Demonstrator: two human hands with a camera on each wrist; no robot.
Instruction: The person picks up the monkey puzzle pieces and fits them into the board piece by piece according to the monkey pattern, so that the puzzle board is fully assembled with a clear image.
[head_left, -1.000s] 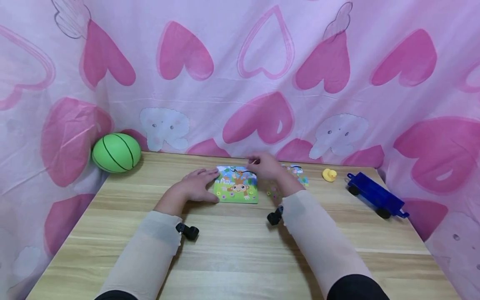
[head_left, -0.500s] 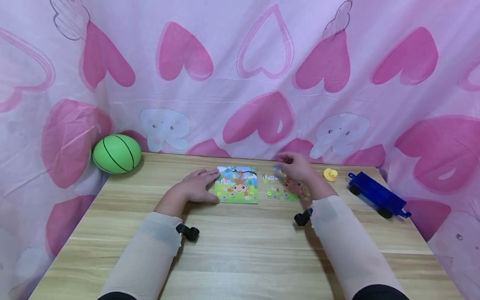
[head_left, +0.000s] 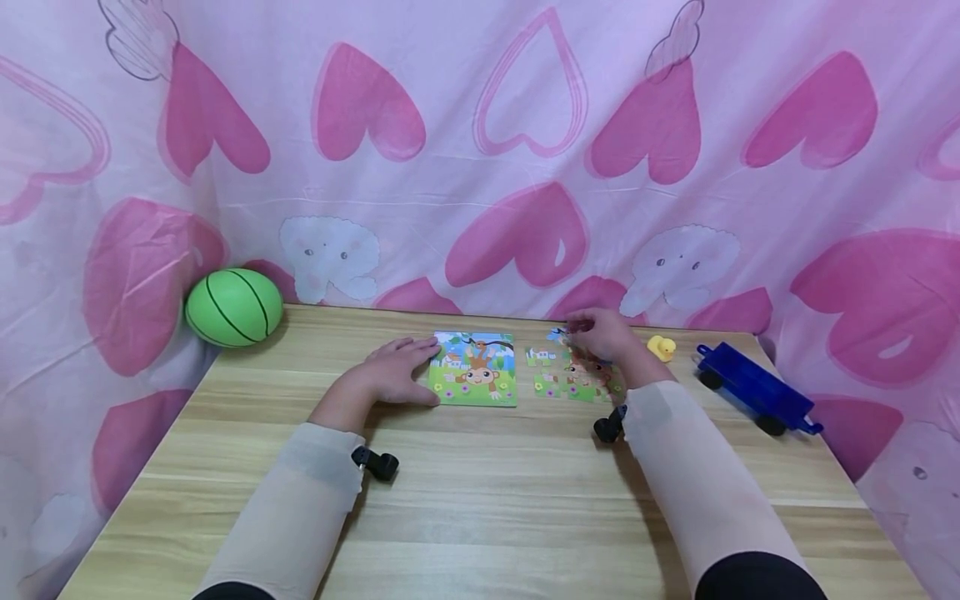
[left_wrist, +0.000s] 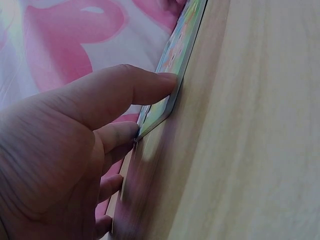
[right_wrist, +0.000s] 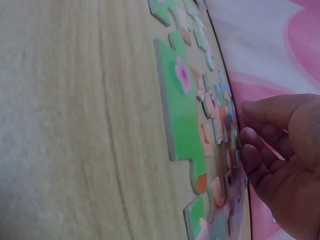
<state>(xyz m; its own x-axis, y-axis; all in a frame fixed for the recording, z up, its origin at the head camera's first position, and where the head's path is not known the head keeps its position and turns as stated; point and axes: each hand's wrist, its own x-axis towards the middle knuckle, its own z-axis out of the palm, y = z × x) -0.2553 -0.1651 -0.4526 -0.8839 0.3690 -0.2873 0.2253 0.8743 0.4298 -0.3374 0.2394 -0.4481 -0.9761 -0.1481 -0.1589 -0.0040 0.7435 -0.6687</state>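
Observation:
A square monkey jigsaw puzzle point(head_left: 474, 392) lies flat on the table, its picture complete as seen from above. My left hand point(head_left: 392, 372) touches its left side; in the left wrist view the thumb point(left_wrist: 155, 86) presses near one corner and the index fingertip meets the edge. To the right, loose jigsaw pieces point(head_left: 582, 390) form a spread-out picture. My right hand point(head_left: 606, 337) is over the back of these pieces, fingertips beside a blue piece point(head_left: 557, 335). In the right wrist view its fingers point(right_wrist: 257, 160) are loosely bent, with no piece visible between thumb and fingers.
A green ball point(head_left: 234, 307) sits at the table's back left corner. A yellow rubber duck point(head_left: 662, 348) stands right of my right hand, with a blue toy wagon point(head_left: 753, 390) farther right. Behind the table point(head_left: 465, 508) hangs a pink heart-patterned curtain point(head_left: 517, 233).
My right hand has moved right, from the complete puzzle's top right corner to the loose pieces, and more of the blue piece shows now. My left hand has stayed at the puzzle's left side.

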